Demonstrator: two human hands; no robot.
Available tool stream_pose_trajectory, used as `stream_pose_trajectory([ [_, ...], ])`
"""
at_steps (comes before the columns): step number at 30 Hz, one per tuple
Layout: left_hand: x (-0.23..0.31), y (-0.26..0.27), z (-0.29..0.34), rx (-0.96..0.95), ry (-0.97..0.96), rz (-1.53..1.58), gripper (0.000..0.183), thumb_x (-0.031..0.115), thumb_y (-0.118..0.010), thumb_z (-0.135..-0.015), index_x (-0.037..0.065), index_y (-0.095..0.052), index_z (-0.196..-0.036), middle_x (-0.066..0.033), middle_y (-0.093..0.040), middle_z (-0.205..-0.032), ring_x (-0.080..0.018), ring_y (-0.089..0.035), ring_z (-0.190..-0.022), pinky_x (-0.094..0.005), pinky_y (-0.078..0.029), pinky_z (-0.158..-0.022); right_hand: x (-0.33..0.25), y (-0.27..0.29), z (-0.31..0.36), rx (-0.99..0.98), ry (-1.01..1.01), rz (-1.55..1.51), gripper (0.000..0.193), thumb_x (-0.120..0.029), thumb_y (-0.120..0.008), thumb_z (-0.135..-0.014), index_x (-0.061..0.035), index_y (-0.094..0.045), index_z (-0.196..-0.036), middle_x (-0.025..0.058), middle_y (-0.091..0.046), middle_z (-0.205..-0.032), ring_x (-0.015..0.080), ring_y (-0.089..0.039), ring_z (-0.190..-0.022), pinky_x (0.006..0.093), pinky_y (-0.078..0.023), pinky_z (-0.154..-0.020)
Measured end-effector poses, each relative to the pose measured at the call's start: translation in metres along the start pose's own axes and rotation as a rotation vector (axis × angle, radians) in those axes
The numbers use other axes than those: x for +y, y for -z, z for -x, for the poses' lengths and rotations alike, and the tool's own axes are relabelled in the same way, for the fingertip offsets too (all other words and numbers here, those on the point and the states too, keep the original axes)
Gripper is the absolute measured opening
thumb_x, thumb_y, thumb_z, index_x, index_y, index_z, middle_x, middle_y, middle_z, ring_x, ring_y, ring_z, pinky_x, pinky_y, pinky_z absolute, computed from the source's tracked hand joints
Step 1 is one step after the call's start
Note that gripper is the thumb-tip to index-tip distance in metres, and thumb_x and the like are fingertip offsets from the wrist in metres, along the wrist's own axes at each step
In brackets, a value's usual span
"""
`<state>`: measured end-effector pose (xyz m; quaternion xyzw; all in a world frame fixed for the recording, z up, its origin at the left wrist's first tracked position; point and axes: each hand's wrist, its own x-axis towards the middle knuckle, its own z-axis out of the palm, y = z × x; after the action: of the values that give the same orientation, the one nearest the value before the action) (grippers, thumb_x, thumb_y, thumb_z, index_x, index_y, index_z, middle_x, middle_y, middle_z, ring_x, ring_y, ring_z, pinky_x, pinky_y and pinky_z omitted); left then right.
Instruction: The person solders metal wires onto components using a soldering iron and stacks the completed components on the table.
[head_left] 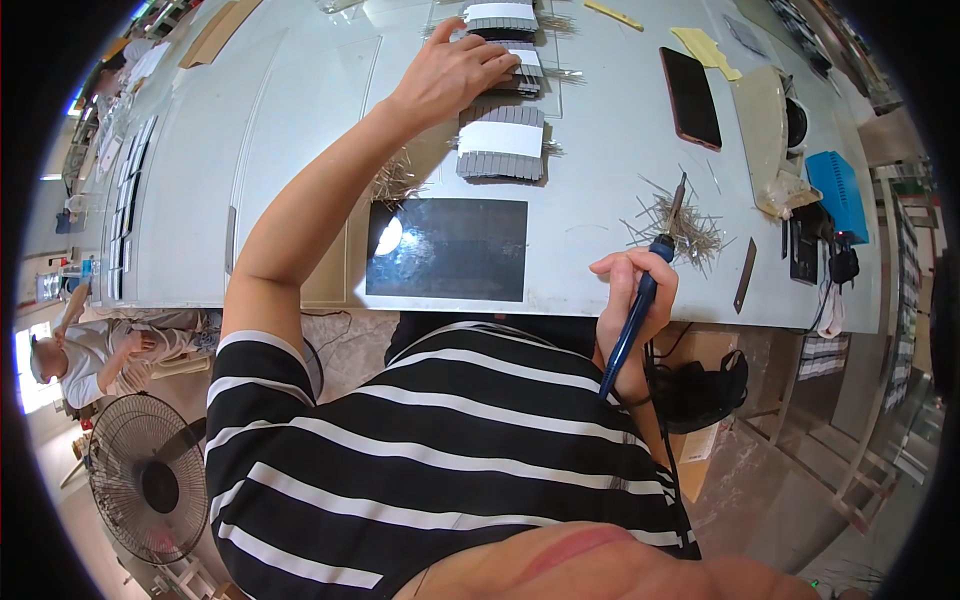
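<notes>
My right hand [640, 290] is closed round the blue handle of a soldering iron [630, 330], its metal tip pointing away from me over a pile of thin silvery wire pieces [690, 225]. At the far side of the table, my left hand [460, 75] is on a stack of grey strips [525, 72] with a white band and wires sticking out sideways. Its fingers bend over the stack's edge, and their tips are partly hidden. A similar banded stack [500, 145] lies nearer me, and another banded stack [502, 14] lies beyond.
A dark glossy sheet [450, 250] lies near the table's front edge. More wire pieces [393, 182] lie under my left forearm. On the right are a phone [690, 97], yellow cloth [705, 48], a flat metal blade [745, 275] and a blue box [835, 195]. A fan [155, 485] stands lower left.
</notes>
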<state>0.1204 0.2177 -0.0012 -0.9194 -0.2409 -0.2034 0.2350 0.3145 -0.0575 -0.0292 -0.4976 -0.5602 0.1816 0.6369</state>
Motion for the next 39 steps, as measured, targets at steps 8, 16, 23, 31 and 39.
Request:
stream_pose_trajectory([
  [8,0.005,0.032,0.011,0.023,-0.022,0.052,0.038,0.041,-0.063,-0.092,0.019,-0.066,-0.123,-0.0021,-0.069,-0.118,-0.0180,-0.065,-0.108,-0.0459,-0.036,-0.107,-0.003,-0.003,-0.001,0.066,-0.057,-0.066,0.017,0.003,-0.054,-0.095,-0.0017,-0.046,-0.110,0.0112,-0.063,-0.083,0.0152,-0.060,-0.074,0.0279,-0.047,-0.073],
  [16,0.066,0.069,0.039,-0.177,0.020,0.234,0.069,0.044,-0.073,-0.082,0.018,-0.049,-0.141,-0.0050,-0.057,-0.138,-0.0226,-0.051,-0.131,-0.0462,-0.026,-0.116,0.000,-0.006,-0.002,0.071,-0.053,-0.103,0.018,0.004,-0.056,-0.094,0.0014,-0.047,-0.110,0.0120,-0.059,-0.090,0.0165,-0.065,-0.075,0.0273,-0.051,-0.069],
  [23,0.067,0.067,0.041,-0.185,0.010,0.218,0.056,0.035,-0.071,-0.087,0.017,-0.053,-0.137,-0.0041,-0.062,-0.131,-0.0185,-0.055,-0.126,-0.0458,-0.027,-0.115,-0.003,-0.006,-0.004,0.098,-0.052,-0.088,0.015,0.002,-0.057,-0.095,0.0011,-0.048,-0.107,0.0118,-0.065,-0.079,0.0145,-0.065,-0.070,0.0236,-0.049,-0.064],
  [31,0.064,0.090,0.047,0.041,-0.164,0.107,0.041,0.012,-0.056,-0.089,0.010,-0.057,-0.131,-0.0050,-0.062,-0.131,-0.0204,-0.058,-0.121,-0.0462,-0.032,-0.114,-0.002,-0.008,-0.017,0.100,0.028,0.157,0.021,0.002,-0.068,-0.086,0.0004,-0.056,-0.104,0.0105,-0.067,-0.086,0.0179,-0.063,-0.076,0.0280,-0.050,-0.068],
  [39,0.107,0.126,0.101,-0.207,-0.100,0.219,0.046,0.009,-0.052,-0.091,0.010,-0.054,-0.137,-0.0065,-0.059,-0.136,-0.0223,-0.053,-0.129,-0.0484,-0.031,-0.115,0.020,-0.003,-0.043,-0.208,0.174,0.684,0.042,-0.014,-0.077,-0.079,-0.0141,-0.058,-0.117,0.0116,-0.064,-0.129,0.0360,-0.048,-0.122,0.0475,-0.031,-0.097],
])
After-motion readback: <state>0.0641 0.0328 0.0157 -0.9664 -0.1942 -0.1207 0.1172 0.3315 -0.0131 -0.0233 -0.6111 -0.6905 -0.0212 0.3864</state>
